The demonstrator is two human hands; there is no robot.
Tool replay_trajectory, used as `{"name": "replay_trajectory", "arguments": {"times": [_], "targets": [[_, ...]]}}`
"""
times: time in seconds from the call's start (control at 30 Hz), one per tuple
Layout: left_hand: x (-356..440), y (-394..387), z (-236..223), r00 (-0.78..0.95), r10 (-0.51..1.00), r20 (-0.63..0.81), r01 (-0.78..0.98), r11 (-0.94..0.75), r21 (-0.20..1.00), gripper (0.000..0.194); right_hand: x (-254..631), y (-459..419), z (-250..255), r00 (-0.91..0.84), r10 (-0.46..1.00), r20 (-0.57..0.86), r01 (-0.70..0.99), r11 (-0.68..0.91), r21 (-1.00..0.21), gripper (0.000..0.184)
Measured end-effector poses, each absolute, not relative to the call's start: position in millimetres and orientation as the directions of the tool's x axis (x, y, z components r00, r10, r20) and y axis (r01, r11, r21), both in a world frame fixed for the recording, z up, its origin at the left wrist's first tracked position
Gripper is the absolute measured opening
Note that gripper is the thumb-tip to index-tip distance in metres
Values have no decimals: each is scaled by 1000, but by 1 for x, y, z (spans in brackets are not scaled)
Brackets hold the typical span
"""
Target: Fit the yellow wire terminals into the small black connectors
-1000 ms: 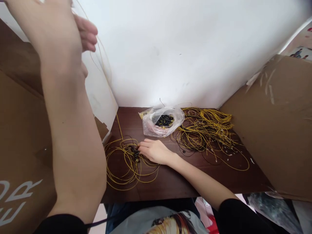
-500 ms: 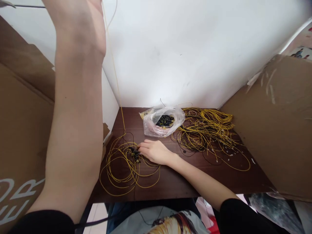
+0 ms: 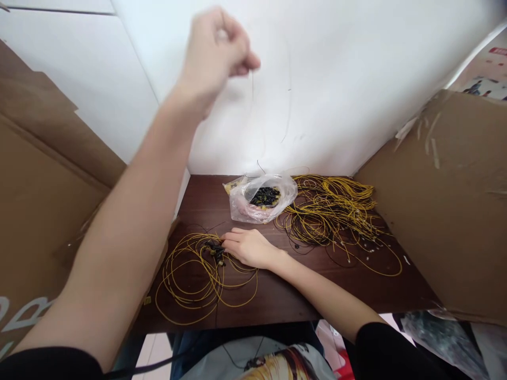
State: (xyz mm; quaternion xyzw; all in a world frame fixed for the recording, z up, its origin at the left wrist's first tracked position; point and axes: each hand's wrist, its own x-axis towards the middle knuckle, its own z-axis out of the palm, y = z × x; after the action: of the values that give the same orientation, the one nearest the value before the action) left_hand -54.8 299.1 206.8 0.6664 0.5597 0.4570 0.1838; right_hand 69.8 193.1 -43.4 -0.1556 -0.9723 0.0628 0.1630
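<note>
My left hand (image 3: 219,50) is raised high in front of the white wall, its fingers pinched and blurred by motion. A thin yellow wire (image 3: 252,87) hangs from the fingertips, faint against the wall. Down on the dark table, my right hand (image 3: 251,248) lies palm down with fingers closed at a cluster of black connectors (image 3: 215,250); the fingertips partly hide what they grip. Loose loops of yellow wire (image 3: 174,269) spread from that cluster to the left and toward the table's front edge.
Behind my right hand stands an open clear plastic bag (image 3: 240,208) of small black and yellow parts. A big tangle of yellow and black wires (image 3: 336,206) lies on the right. Cardboard panels (image 3: 443,211) flank the brown table (image 3: 285,311), and a white wall (image 3: 348,84) closes the back.
My left hand has swung down and right from the top left into view, carrying the wire. The wire strand that rose from the coil no longer runs up from it. My right hand has stayed put.
</note>
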Motion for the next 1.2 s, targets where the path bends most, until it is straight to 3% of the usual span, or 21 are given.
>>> {"name": "replay_trajectory", "arguments": {"times": [0.03, 0.13, 0.3, 0.43, 0.53, 0.6, 0.73, 0.87, 1.0, 1.07, 1.2], "targets": [[-52, 305, 192, 56, 884, 465, 478, -432, 764, 28, 70, 193, -44, -898, 325, 297, 284, 943, -172, 27], [-47, 325, 146, 111, 922, 370, 437, -380, 815, 3, 69, 194, -46, -897, 330, 295, 290, 941, -171, 26], [-45, 349, 87, 152, 969, 197, 603, -249, 758, 2, 68, 195, -47, -895, 325, 307, 288, 944, -161, 26], [-50, 362, 62, 68, 987, 147, 541, -160, 826, 17, 69, 195, -46, -898, 322, 300, 292, 946, -143, 26], [-56, 364, 57, 138, 978, 156, 582, -208, 786, 40, 70, 195, -44, -897, 326, 297, 296, 944, -144, 26], [-59, 359, 60, 189, 966, 179, 699, -260, 666, 48, 69, 194, -44, -896, 329, 298, 296, 943, -151, 25], [-58, 331, 79, 382, 898, 220, 802, -440, 404, 28, 69, 195, -46, -894, 327, 307, 289, 943, -162, 25], [-44, 298, 86, 667, 744, -48, 670, -570, 475, 24, 69, 195, -47, -893, 324, 313, 283, 944, -171, 26], [-31, 289, 70, 675, 693, -253, 731, -580, 359, 14, 69, 195, -47, -894, 322, 311, 283, 945, -164, 24], [-31, 292, 65, 644, 716, -269, 756, -544, 363, 11, 69, 195, -47, -893, 320, 316, 282, 946, -161, 24], [-42, 305, 77, 630, 762, -148, 682, -451, 576, 9, 69, 195, -45, -891, 321, 321, 283, 946, -161, 24]]}}
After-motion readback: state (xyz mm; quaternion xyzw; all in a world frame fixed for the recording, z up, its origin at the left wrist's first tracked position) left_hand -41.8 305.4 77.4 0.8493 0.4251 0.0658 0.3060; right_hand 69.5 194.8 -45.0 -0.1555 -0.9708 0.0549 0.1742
